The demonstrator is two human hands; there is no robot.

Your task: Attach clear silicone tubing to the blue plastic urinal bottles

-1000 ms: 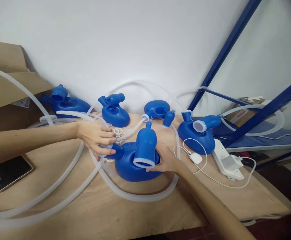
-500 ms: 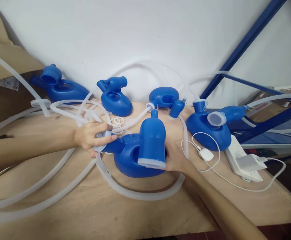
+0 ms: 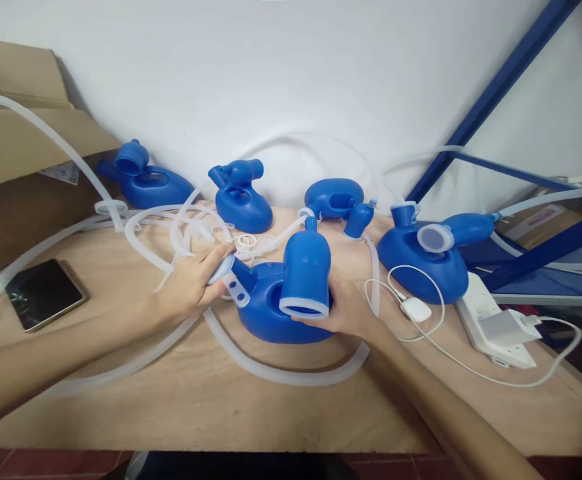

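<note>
A blue plastic urinal bottle lies on its side on the table, neck to the left. My left hand is closed around the translucent white cap at the mouth of that neck. From the cap hangs a short strap with two holes. My right hand is wrapped round the bottle's right side; some of its fingers are hidden. In front of the bottle's handle sits a blue cup-shaped piece with a white rim, its opening facing down toward me. A clear hose curves across the table before the bottle.
Several similar urinal bottles stand behind, such as one at the right. Clear hoses coil at the left, near a phone and a cardboard box. To the right are a power strip, a white charger cable and a blue metal frame.
My left hand has turned over the cap, and the strap with holes now shows. The cup piece is tilted a little differently. The view has shifted, bringing the phone into sight.
</note>
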